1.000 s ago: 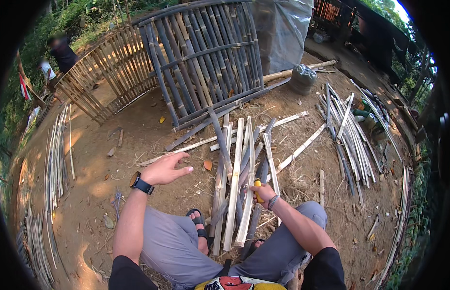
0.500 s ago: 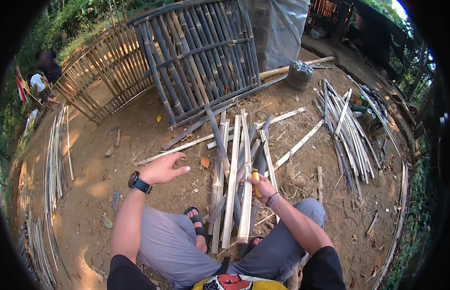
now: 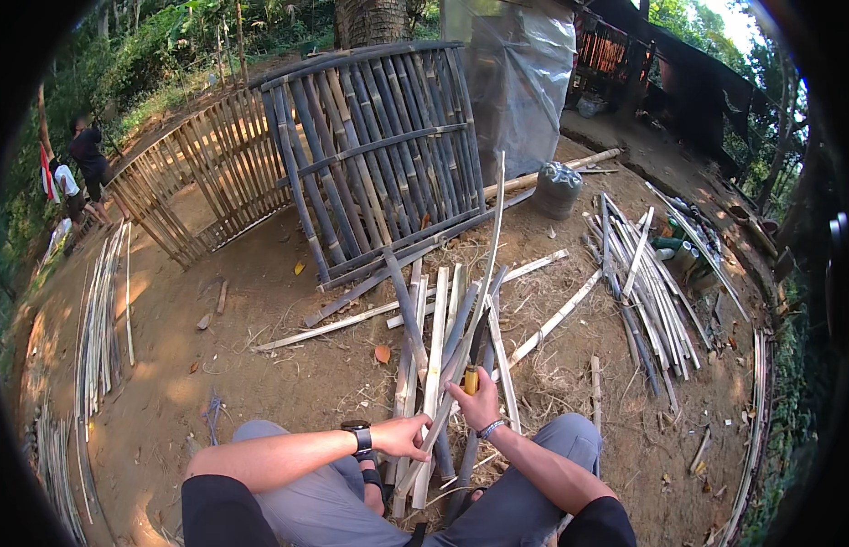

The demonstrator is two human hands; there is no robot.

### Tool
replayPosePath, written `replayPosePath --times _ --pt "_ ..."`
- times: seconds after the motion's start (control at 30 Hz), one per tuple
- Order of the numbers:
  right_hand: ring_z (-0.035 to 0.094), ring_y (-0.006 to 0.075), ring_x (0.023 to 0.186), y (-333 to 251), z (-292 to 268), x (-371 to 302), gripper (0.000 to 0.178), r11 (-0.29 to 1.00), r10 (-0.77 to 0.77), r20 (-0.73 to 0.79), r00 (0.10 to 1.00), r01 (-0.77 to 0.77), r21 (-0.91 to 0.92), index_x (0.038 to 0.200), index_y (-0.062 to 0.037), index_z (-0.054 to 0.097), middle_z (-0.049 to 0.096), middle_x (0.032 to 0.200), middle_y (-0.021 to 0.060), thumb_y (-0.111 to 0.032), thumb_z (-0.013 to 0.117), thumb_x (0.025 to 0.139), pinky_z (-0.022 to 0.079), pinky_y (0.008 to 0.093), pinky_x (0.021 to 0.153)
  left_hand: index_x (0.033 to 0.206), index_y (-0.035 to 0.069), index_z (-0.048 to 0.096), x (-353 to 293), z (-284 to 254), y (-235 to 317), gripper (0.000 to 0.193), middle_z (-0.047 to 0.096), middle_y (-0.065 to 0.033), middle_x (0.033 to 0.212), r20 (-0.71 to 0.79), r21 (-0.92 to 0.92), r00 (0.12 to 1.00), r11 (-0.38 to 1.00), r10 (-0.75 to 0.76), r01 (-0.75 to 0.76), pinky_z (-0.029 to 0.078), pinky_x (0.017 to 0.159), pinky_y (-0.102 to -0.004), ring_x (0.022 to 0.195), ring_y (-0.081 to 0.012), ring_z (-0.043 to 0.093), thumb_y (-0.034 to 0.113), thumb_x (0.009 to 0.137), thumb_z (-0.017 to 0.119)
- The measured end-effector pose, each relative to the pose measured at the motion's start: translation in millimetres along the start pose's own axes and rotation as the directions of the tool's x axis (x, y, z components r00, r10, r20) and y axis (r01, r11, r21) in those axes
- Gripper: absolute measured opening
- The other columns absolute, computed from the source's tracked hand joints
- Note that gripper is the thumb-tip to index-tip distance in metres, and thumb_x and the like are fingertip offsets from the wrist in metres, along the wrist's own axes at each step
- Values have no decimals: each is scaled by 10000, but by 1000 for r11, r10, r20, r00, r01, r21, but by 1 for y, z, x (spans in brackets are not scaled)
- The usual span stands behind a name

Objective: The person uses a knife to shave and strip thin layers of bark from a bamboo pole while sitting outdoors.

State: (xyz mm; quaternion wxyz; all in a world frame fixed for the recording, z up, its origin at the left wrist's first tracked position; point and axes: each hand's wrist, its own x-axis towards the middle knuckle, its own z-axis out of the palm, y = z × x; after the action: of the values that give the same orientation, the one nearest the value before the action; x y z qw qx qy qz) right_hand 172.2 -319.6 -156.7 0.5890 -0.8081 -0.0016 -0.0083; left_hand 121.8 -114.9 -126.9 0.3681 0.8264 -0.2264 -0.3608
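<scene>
My right hand [image 3: 479, 401] is wrapped round the yellow handle of a knife [image 3: 480, 339], whose dark blade points up and away from me. Close against that hand's thumb runs a long, thin bamboo strip [image 3: 494, 239], slanting from between my legs up toward the far side. My left hand [image 3: 403, 438], with a dark watch on the wrist, grips this strip near its lower end; part of the grip is hidden. Under both hands lies a pile of pale and dark split bamboo pieces [image 3: 436, 346], between my knees and sandalled feet.
A dark bamboo panel [image 3: 374, 146] stands ahead, beside a low slatted bamboo fence [image 3: 201, 173]. Bundles of strips lie left [image 3: 101, 310] and right [image 3: 648, 292]. A plastic-wrapped container [image 3: 559, 190] sits beyond the pile. Two people [image 3: 85, 159] are at the far left.
My left hand has come down and right, from open in the air to gripping the bamboo strip. The strip's far end is now raised. The right hand keeps the knife, and the view has tilted up.
</scene>
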Motion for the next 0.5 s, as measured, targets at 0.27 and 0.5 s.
replayPosePath --times 0.27,0.5 --pt "591 104 664 -9 0 -1 458 997 -81 -12 997 81 16 985 12 532 619 775 51 -232 829 735 499 268 591 1106 -40 396 8 6 -1 555 648 -222 964 16 60 998 997 56 -57 513 776 -415 916 -347 652 236 774 745" --pt "629 153 693 -17 -3 -3 611 1000 -24 2 1000 24 -10 984 -16 498 631 762 74 -330 888 634 528 327 654 1106 -43 371 10 14 2 480 617 -254 996 82 135 995 990 -58 47 498 793 -433 942 -414 616 132 765 660"
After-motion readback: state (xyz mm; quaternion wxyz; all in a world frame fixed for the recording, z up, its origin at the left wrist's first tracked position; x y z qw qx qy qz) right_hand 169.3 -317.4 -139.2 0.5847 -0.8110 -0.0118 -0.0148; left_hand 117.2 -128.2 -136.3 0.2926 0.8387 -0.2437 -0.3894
